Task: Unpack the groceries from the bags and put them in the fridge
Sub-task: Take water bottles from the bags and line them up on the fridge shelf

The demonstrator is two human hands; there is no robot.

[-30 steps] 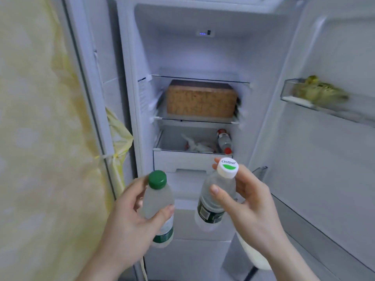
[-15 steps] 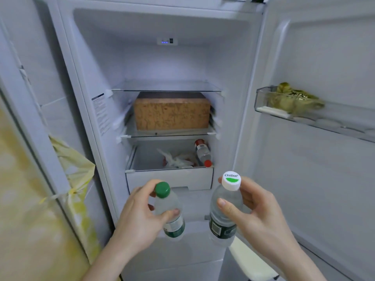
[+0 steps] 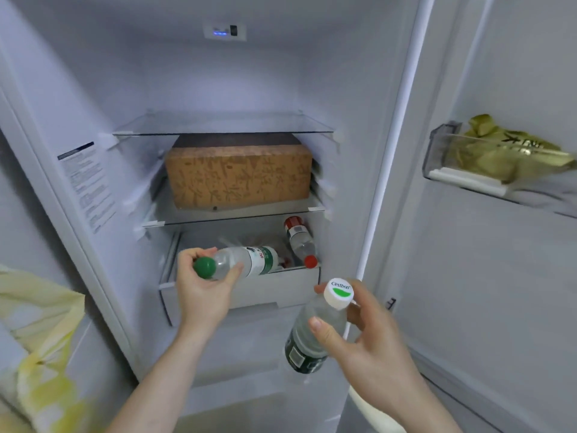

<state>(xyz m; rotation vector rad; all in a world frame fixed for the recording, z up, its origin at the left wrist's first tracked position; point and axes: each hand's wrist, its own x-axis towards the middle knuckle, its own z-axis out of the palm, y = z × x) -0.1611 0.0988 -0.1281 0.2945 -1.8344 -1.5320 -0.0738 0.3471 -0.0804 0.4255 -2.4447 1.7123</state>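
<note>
— Right, where are the two bottles at this moment?

— My left hand (image 3: 203, 295) is wrapped round the neck end of the green-capped bottle (image 3: 246, 262), which lies on its side, base first, over the front lip of the fridge drawer (image 3: 249, 292). I hold it flat, I judge, because the glass shelf (image 3: 231, 218) just above leaves little height for it to stand.

— And the other?

— My right hand (image 3: 359, 339) grips the white-capped bottle (image 3: 315, 332), thumb across the front, fingers curled behind, cap tilted toward me. It hangs outside the fridge, below and to the right of the drawer, waiting its turn as I read it.

— What is already in the drawer?

— A red-capped bottle (image 3: 301, 242) lies at the right side, cap toward me, and something pale and crumpled sits behind; I cannot tell what. So the green one wants the free space on the left.

— Anything else stored?

— A brown box (image 3: 239, 179) on the shelf above, a yellowish packet (image 3: 512, 154) in the door bin (image 3: 437, 151), and a yellow bag (image 3: 40, 339) hanging at my left.
</note>
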